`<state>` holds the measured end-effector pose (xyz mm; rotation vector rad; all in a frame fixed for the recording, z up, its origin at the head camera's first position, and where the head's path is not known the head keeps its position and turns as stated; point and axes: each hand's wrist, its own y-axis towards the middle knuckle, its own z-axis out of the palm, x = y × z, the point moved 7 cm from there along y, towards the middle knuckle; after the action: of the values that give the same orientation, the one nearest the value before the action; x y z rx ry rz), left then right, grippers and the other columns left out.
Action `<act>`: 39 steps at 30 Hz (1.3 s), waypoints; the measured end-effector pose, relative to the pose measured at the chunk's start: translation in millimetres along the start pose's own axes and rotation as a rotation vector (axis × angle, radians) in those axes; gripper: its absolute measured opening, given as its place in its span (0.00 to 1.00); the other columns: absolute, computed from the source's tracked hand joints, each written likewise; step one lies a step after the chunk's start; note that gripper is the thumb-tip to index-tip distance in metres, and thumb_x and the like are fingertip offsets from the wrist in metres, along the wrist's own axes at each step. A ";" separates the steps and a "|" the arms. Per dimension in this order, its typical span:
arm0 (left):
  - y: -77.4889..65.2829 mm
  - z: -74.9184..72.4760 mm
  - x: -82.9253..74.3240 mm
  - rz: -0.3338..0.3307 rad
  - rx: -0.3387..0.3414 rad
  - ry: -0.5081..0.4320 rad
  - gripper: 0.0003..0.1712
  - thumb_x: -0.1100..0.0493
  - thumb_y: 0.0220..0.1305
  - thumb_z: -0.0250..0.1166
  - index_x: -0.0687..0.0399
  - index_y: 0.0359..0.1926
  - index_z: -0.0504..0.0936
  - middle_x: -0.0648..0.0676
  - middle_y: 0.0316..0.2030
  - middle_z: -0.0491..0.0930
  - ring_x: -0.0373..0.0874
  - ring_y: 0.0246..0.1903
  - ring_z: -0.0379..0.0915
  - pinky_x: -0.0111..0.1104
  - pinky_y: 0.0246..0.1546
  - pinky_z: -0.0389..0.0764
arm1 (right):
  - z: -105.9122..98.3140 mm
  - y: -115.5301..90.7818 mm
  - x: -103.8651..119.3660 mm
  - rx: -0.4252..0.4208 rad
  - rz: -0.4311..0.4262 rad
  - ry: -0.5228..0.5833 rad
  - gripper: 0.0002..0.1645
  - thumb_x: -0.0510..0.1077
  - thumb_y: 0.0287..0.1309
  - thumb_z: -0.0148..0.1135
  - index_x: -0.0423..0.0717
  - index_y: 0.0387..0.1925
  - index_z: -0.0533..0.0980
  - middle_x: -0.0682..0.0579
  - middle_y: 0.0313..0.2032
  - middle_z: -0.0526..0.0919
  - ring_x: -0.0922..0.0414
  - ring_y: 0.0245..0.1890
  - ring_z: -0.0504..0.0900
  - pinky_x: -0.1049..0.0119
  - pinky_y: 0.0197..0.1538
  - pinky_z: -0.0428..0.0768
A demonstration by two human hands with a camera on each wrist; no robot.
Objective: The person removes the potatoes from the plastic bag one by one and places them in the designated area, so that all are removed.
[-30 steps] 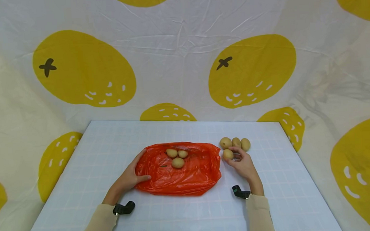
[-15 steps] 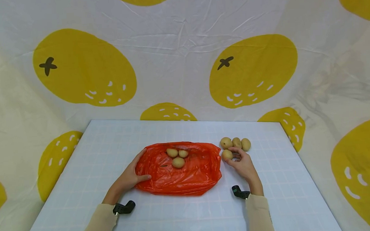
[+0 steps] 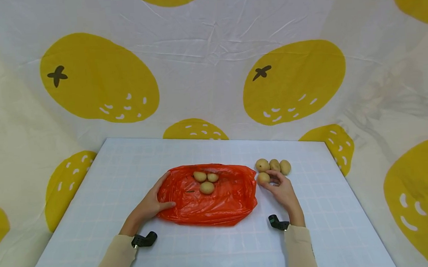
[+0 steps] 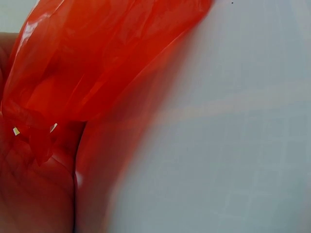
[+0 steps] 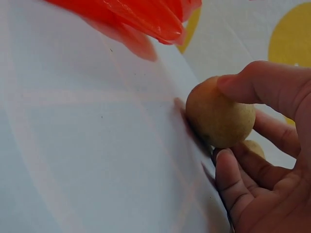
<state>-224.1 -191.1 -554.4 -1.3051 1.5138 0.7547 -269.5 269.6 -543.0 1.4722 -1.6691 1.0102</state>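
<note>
Unmoved: three potatoes (image 3: 207, 187) in bag (image 3: 214, 211)

The head view looks forward and down at the bag (image 3: 217, 211) from well back; left wrist, from close, at its left end; right wrist, close, at a potato (image 5: 218, 114) to its right. All share the bag.

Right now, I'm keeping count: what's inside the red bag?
Three potatoes show inside the red bag; anything under its folds or behind the left hand is covered.
</note>
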 end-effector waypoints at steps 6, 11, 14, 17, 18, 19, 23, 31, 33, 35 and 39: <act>1.2 -0.2 1.4 -0.004 0.003 -0.006 0.65 0.54 0.55 0.79 0.36 0.83 0.46 0.60 0.82 0.45 0.68 0.79 0.43 0.67 0.72 0.57 | 0.5 -0.2 0.2 0.007 -0.005 0.004 0.36 0.55 0.60 0.74 0.46 0.65 0.75 0.42 0.60 0.80 0.48 0.59 0.77 0.76 0.52 0.74; 0.5 0.6 1.6 -0.011 0.006 -0.022 0.64 0.55 0.55 0.79 0.35 0.83 0.46 0.60 0.82 0.44 0.68 0.79 0.42 0.67 0.72 0.57 | 0.5 0.2 0.4 0.002 -0.013 -0.009 0.35 0.54 0.60 0.75 0.46 0.64 0.75 0.41 0.59 0.81 0.48 0.58 0.77 0.76 0.51 0.75; -0.4 0.9 1.7 -0.015 0.008 -0.022 0.65 0.56 0.55 0.79 0.35 0.83 0.46 0.60 0.82 0.45 0.69 0.78 0.43 0.67 0.72 0.58 | 0.6 -0.7 1.2 0.003 -0.015 -0.022 0.35 0.54 0.60 0.75 0.45 0.65 0.75 0.41 0.59 0.80 0.47 0.58 0.77 0.76 0.51 0.75; -1.1 0.4 2.0 -0.021 0.005 -0.017 0.65 0.56 0.55 0.79 0.35 0.83 0.46 0.61 0.82 0.45 0.69 0.78 0.43 0.67 0.72 0.59 | 1.0 -0.5 1.0 0.009 -0.012 -0.026 0.36 0.54 0.61 0.74 0.45 0.65 0.74 0.41 0.60 0.80 0.47 0.58 0.77 0.75 0.52 0.75; -1.2 0.3 1.9 -0.022 0.005 -0.016 0.65 0.57 0.55 0.79 0.35 0.83 0.46 0.61 0.82 0.45 0.69 0.78 0.44 0.67 0.72 0.59 | 1.2 -0.7 0.9 0.012 -0.011 -0.028 0.36 0.54 0.61 0.74 0.45 0.66 0.74 0.41 0.60 0.80 0.47 0.59 0.77 0.75 0.52 0.75; -1.3 0.2 1.7 -0.023 0.005 -0.018 0.65 0.57 0.55 0.79 0.35 0.83 0.46 0.60 0.82 0.45 0.69 0.78 0.44 0.67 0.72 0.59 | 1.3 -0.7 0.7 0.014 -0.010 -0.034 0.36 0.55 0.61 0.74 0.45 0.66 0.74 0.41 0.60 0.80 0.48 0.59 0.77 0.74 0.53 0.75; -1.5 0.0 0.4 -0.023 0.004 -0.014 0.65 0.56 0.55 0.79 0.35 0.83 0.46 0.60 0.82 0.45 0.68 0.78 0.44 0.67 0.72 0.59 | 0.7 -1.7 1.9 0.013 -0.011 -0.037 0.37 0.55 0.61 0.74 0.45 0.66 0.73 0.41 0.60 0.80 0.48 0.59 0.77 0.67 0.56 0.76; -0.1 0.3 0.5 -0.031 0.003 -0.009 0.65 0.55 0.55 0.79 0.35 0.83 0.46 0.60 0.82 0.45 0.68 0.78 0.44 0.66 0.71 0.62 | -0.9 -4.0 3.3 0.045 -0.004 -0.045 0.41 0.57 0.59 0.74 0.47 0.69 0.70 0.43 0.67 0.74 0.44 0.66 0.74 0.47 0.67 0.76; 0.4 0.4 1.6 -0.042 0.007 -0.014 0.65 0.54 0.55 0.79 0.34 0.83 0.46 0.59 0.82 0.45 0.68 0.78 0.44 0.65 0.71 0.62 | -2.4 -5.5 6.6 0.059 -0.024 -0.067 0.43 0.56 0.60 0.74 0.46 0.70 0.69 0.42 0.68 0.73 0.42 0.67 0.73 0.44 0.67 0.76; 0.8 0.3 2.4 -0.042 0.008 -0.011 0.65 0.53 0.54 0.79 0.35 0.83 0.46 0.60 0.82 0.44 0.68 0.78 0.44 0.65 0.71 0.62 | -4.0 -7.6 11.8 0.073 -0.051 -0.091 0.43 0.55 0.60 0.74 0.44 0.71 0.68 0.41 0.69 0.72 0.40 0.67 0.73 0.43 0.65 0.78; 0.5 -0.2 2.4 -0.025 0.006 0.000 0.65 0.53 0.55 0.79 0.36 0.83 0.45 0.60 0.82 0.45 0.69 0.78 0.44 0.66 0.71 0.61 | -7.2 -12.1 26.1 0.094 -0.116 -0.132 0.45 0.52 0.61 0.74 0.41 0.73 0.65 0.38 0.71 0.70 0.37 0.67 0.72 0.41 0.64 0.79</act>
<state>-224.5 -192.0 -556.6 -1.3168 1.4959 0.7341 -260.7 263.3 -515.4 1.7104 -1.6249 0.9576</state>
